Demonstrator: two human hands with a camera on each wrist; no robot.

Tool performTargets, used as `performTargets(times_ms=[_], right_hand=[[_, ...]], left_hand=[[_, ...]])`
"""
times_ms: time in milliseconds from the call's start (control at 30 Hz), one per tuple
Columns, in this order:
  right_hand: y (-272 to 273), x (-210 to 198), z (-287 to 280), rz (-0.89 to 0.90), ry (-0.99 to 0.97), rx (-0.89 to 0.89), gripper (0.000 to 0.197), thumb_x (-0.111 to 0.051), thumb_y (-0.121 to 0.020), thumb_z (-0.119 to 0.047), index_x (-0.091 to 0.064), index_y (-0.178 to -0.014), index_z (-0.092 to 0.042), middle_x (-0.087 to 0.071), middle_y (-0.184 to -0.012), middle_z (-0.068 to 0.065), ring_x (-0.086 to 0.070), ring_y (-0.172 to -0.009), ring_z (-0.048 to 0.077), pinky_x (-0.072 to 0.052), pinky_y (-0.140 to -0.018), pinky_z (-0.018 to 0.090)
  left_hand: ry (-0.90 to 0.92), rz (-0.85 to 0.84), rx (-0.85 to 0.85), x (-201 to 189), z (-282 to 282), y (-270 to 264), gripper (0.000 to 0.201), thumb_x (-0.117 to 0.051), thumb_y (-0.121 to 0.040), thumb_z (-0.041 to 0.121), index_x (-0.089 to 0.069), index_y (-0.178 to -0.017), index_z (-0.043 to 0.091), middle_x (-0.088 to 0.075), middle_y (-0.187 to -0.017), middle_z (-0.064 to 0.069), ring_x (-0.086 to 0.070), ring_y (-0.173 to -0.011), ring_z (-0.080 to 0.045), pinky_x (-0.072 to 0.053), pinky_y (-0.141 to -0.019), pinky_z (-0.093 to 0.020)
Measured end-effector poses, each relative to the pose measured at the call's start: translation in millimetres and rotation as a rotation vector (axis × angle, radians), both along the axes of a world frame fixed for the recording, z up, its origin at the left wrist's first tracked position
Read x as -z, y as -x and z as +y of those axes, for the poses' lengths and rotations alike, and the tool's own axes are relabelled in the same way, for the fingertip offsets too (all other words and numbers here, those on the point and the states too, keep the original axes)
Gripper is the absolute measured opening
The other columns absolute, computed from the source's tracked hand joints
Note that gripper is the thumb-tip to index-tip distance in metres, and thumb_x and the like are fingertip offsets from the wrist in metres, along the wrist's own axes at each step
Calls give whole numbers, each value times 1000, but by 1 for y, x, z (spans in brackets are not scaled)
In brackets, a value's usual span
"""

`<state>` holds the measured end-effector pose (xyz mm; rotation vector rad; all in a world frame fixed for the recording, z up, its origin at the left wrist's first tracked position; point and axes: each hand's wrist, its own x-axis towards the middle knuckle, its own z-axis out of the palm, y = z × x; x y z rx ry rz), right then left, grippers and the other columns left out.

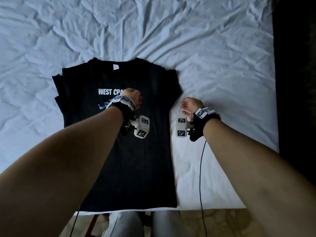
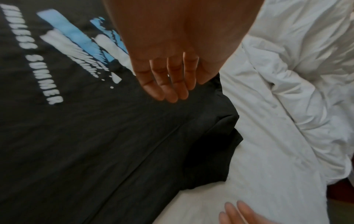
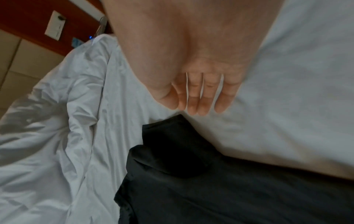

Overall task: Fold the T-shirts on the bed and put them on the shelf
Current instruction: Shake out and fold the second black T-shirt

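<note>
A black T-shirt [image 1: 130,159] with a white and blue chest print lies flat, face up, on the white bed [image 1: 213,53], its hem toward me. Layered dark edges [image 1: 57,86] stick out along its left side. My left hand [image 1: 135,98] hovers over the print, fingers [image 2: 166,87] straight and holding nothing. My right hand [image 1: 189,106] is just past the shirt's right edge, above the sheet. Its fingers [image 3: 199,100] are straight and empty, pointing near the black sleeve [image 3: 172,144]. The shirt [image 2: 95,144] fills the left wrist view.
Rumpled white bedding [image 1: 85,31] covers the far half of the bed. The bed's near edge [image 1: 205,208] meets the floor by my legs [image 1: 126,224]. A dark strip [image 1: 297,82] borders the right side. Thin cables [image 1: 201,168] hang from my wrists. A wooden wall with a switch plate [image 3: 55,25] stands behind.
</note>
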<state>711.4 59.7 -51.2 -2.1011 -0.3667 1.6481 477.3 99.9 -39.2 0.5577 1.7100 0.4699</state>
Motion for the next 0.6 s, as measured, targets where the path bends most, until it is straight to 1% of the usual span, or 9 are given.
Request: performTargets(times_ms=[67,133,200,300,400,433,500,533,600], right_hand=[[-9,13,22,-71,-36,-116,18,-53,-85,-14,-55,-68,-21,-58,-80,1,-56,-73,17,-54,-77,38],[-12,24,41,-149,-81,-202,7,-57,-81,-19,-64,-80,-19,-58,-90,3,-55,-84,19,-52,-91,41],[-13,35,58,-217,-121,-248,22,-61,-78,-18,-72,-96,-11,-60,-86,4,-56,-83,21,-53,-84,41],[-7,41,72,-249,-108,-337,31,-71,-75,-24,-71,-105,-15,-65,-85,0,-60,-82,18,-51,-79,35],[-7,50,80,-248,-90,-421,48,-74,-58,-50,-70,-94,-19,-65,-80,-4,-60,-77,16,-49,-75,30],[-6,49,82,-232,-74,-421,49,-75,-53,-55,-69,-85,-18,-65,-77,-3,-60,-74,16,-48,-73,31],[-3,41,86,-203,-75,-458,40,-79,-59,-50,-59,-64,-16,-58,-64,-4,-55,-64,15,-45,-64,29],[-3,40,89,-210,-86,-488,39,-80,-65,-45,-54,-60,-16,-53,-60,-4,-50,-60,15,-42,-61,28],[-5,36,93,-299,-151,-508,31,-77,-73,-36,-53,-62,-19,-55,-61,-4,-50,-59,14,-42,-61,26]], left_hand=[[-11,40,0,8,16,-12,26,-39,-95,6,-46,-71,13,-40,-58,-6,-36,-28,-11,-25,-37,-11],[-29,132,55,13,30,-22,23,-43,-91,10,-52,-70,15,-50,-59,-6,-45,-38,-16,-35,-41,-17],[-31,184,115,24,42,-28,18,-46,-86,18,-58,-72,18,-60,-62,-5,-55,-49,-23,-45,-50,-26],[-13,190,124,34,50,-37,17,-46,-87,19,-61,-80,14,-60,-61,-3,-55,-49,-22,-46,-53,-28],[9,212,136,43,53,-44,18,-46,-87,20,-58,-72,19,-61,-64,-4,-59,-55,-25,-50,-55,-32],[19,214,142,47,53,-45,18,-46,-85,22,-58,-72,20,-62,-65,-4,-61,-58,-26,-52,-58,-35],[41,211,139,53,53,-46,17,-46,-80,26,-59,-71,19,-63,-66,-5,-64,-63,-29,-55,-63,-39],[45,214,137,57,53,-45,17,-46,-76,29,-59,-70,19,-64,-66,-5,-66,-66,-30,-57,-66,-41],[46,213,133,56,54,-47,20,-45,-70,33,-60,-70,19,-66,-67,-4,-70,-71,-31,-59,-70,-45]])
